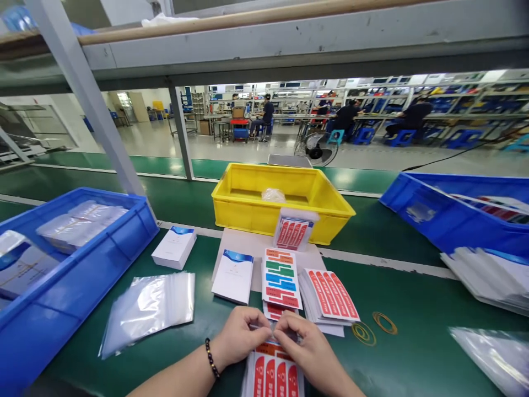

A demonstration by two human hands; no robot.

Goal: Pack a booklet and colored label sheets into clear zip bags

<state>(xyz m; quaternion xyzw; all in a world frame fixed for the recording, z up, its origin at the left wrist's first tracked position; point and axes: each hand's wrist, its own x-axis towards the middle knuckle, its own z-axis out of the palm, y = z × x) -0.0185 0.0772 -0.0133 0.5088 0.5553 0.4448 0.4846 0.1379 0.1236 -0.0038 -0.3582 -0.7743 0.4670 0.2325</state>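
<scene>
My left hand (239,337), with a beaded bracelet on its wrist, and my right hand (306,348) meet at the near middle of the bench. Both are closed, thumbs and fingers pinching the top edge of a clear plastic bag (276,376). Red and orange printed label sheets show through it. Just beyond my fingers lies a stack of multicoloured label sheets (281,278). To its right is a stack of red label sheets (333,295), and to its left a stack of white booklets (233,275). The bag's lower end is cut off by the frame.
Empty clear bags (151,309) lie left, near another booklet stack (174,246). A yellow bin (248,215) stands behind, with a filled bag (294,230) against it. Blue bins (103,259) flank both sides. Rubber bands (363,334) lie right. A metal post (88,94) rises left.
</scene>
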